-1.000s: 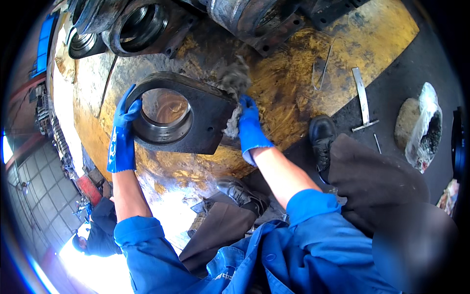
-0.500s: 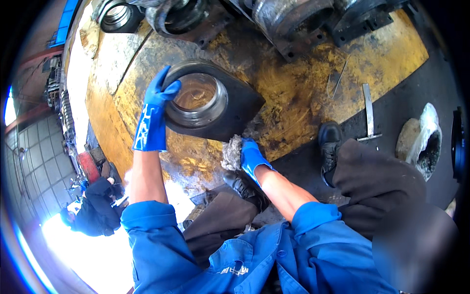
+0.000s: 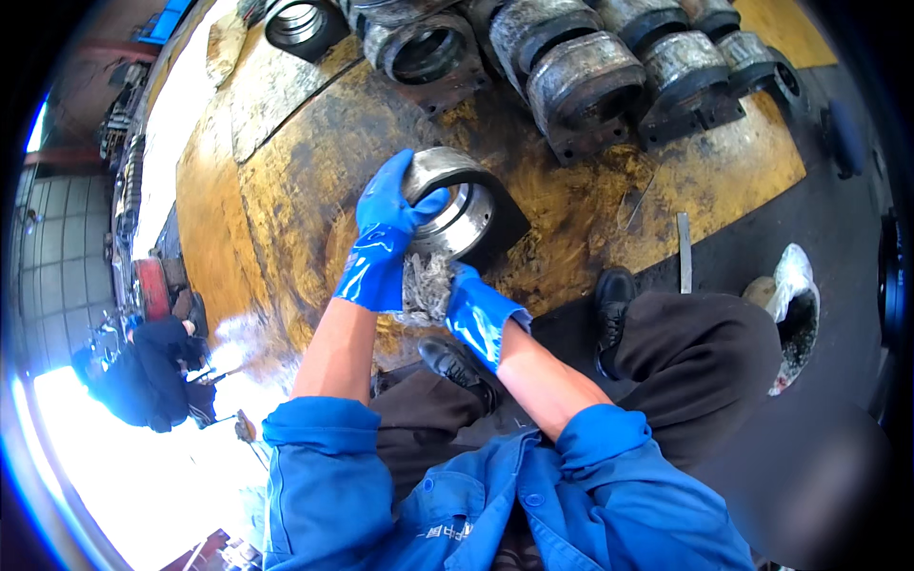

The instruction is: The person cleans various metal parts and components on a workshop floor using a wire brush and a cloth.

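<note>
My left hand (image 3: 392, 211), in a blue rubber glove, grips the round rim of a metal bearing housing (image 3: 487, 242). Its thumb reaches over the edge at the bore, and its fingers lie along the outside. The housing stands tilted on the yellow stained plate (image 3: 314, 181), its bright machined bore partly facing me. My right hand (image 3: 468, 301), gloved the same way, is closed on a grey wad of wiping rag (image 3: 425, 287). That rag is up against the near side of the housing, just below my left hand.
Several similar housings (image 3: 583, 81) crowd the far side, one (image 3: 297, 27) standing apart at far left. A flat metal bar (image 3: 685, 252) and a white bag (image 3: 794, 285) lie at right. My shoes (image 3: 615, 303) are close to the plate. A crouching person (image 3: 157, 371) works by a bright glare at left.
The housing has gone from lying nearly flat to standing tilted, its outer wall now showing. My left hand still grips its rim. My right hand has brought the rag closer to my left hand.
</note>
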Demonstrator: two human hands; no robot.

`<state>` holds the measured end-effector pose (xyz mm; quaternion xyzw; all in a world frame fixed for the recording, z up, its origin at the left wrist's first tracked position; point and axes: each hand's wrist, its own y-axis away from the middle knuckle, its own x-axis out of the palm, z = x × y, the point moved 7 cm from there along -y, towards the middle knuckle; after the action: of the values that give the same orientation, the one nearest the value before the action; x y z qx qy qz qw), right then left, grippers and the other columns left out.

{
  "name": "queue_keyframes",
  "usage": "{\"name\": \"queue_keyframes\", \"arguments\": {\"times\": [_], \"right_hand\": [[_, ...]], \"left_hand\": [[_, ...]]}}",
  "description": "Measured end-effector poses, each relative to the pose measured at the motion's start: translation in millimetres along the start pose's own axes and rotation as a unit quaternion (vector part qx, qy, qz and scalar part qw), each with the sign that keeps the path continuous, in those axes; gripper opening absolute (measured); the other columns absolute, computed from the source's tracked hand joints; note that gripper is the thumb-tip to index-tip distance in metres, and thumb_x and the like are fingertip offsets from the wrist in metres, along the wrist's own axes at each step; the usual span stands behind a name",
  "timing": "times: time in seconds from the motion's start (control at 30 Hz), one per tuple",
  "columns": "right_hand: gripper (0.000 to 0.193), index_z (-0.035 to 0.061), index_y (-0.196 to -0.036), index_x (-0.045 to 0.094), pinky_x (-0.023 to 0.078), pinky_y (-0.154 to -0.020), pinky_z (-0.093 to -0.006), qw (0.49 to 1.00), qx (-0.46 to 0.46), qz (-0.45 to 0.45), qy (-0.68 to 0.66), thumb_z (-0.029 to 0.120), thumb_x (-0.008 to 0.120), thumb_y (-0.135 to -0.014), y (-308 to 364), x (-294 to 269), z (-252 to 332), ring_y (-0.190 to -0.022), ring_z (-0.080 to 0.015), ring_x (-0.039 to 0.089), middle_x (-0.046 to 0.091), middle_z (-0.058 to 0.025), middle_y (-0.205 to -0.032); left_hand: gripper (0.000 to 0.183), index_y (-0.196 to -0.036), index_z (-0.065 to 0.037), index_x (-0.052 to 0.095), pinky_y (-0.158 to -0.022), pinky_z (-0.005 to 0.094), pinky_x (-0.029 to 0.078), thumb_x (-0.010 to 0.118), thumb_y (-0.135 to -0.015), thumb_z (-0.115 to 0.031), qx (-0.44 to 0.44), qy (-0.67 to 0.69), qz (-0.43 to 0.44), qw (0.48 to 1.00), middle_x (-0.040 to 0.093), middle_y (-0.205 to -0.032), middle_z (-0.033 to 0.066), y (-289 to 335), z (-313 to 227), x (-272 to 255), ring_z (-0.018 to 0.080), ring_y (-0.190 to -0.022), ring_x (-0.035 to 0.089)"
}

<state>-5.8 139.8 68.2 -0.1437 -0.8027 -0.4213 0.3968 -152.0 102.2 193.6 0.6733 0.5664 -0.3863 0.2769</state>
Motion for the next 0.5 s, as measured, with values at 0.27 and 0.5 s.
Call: {"name": "queue_keyframes", "arguments": {"times": [0.27, 0.5], "right_hand": [[0.022, 0.0077, -0.112, 0.070, 0.056, -0.082, -0.0455, 0.347, -0.490, -0.093, 0.794, 0.012, 0.065, -0.091, 79, 67, 99, -0.098, -0.0299, 0.070, 0.071, -0.0158, -0.107], [0.041, 0.0103, -0.129, 0.066, 0.050, -0.090, -0.0521, 0.086, -0.420, -0.114, 0.896, 0.024, 0.059, -0.092, 3, 45, 106, -0.118, -0.0347, 0.060, 0.067, -0.0126, -0.126]], "left_hand": [[0.095, -0.140, -0.003, 0.057, -0.109, 0.0464, 0.046, 0.081, -0.073, -0.065, 0.042, -0.079, -0.036, 0.995, 0.064, -0.135, 0.0219, 19, -18, -1, 0.0394, -0.127, 0.060], [0.103, -0.136, -0.001, 0.059, -0.110, 0.0462, 0.046, 0.076, -0.069, -0.077, 0.053, -0.051, -0.052, 0.996, 0.064, -0.134, 0.0225, 29, -39, 8, 0.0402, -0.127, 0.060]]}}
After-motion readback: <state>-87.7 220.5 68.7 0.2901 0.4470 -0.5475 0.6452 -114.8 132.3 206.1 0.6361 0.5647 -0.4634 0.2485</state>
